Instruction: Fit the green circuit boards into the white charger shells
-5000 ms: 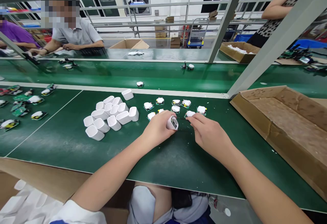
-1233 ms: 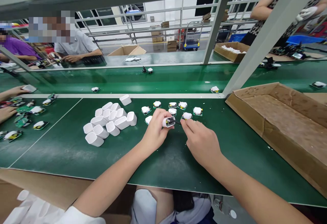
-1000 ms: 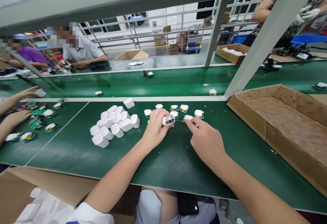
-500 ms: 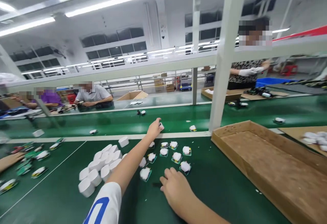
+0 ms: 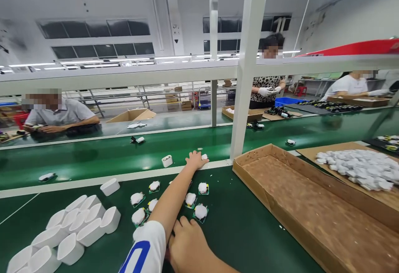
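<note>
My left hand (image 5: 196, 161) reaches onto the green belt with its fingers spread. Its fingertips are at a small circuit board with a white pad (image 5: 204, 156); whether they touch it I cannot tell. To its left on the belt stands a white oval housing (image 5: 167, 161). Low in the view, my right hand (image 5: 188, 242) is curled beside my left forearm, with a bit of something dark at its fingers. Several green boards topped with white pads (image 5: 200, 211) lie around my forearm, which hides some. A cluster of white housings (image 5: 71, 248) sits at the left.
A shallow cardboard tray (image 5: 271, 198) lies at right, with white pads heaped on a cardboard sheet (image 5: 307, 152) beyond it. A white post (image 5: 246, 69) rises beside the belt (image 5: 102, 156). Co-workers sit or stand across it; one wears white gloves (image 5: 266, 91).
The view has swung right. My left hand has let go of a white housing, now standing on the belt, and moved right to the board. My right hand has come closer to my left forearm.
</note>
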`<state>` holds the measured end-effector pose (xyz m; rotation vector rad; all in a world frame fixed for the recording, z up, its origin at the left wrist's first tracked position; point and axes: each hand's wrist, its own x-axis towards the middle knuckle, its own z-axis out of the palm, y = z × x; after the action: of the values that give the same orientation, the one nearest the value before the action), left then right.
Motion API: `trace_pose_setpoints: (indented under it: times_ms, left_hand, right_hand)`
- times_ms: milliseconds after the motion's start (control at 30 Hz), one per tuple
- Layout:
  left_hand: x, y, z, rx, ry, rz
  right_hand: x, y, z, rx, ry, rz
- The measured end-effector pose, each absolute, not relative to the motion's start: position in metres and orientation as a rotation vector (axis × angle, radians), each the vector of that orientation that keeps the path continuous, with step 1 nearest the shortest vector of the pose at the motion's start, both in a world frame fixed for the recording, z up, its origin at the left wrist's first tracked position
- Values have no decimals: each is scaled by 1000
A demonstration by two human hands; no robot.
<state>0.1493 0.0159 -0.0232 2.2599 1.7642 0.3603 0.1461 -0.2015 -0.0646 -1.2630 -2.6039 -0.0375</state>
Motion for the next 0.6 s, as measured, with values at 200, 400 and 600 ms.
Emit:
trace_pose_setpoints:
  times_ms: [200,400,600]
  left_hand:
    - [127,-5,-5,2362,1682,551]
    - [71,-71,27,2497,1618,744]
    - [24,-146,36,2561,1541,904]
  right_hand:
    - [150,-204,-57,-1309,-2484,-92]
    - [167,-200,-27,-1185,-2069,0]
    - [178,-187,-18,-1142,-1596,390]
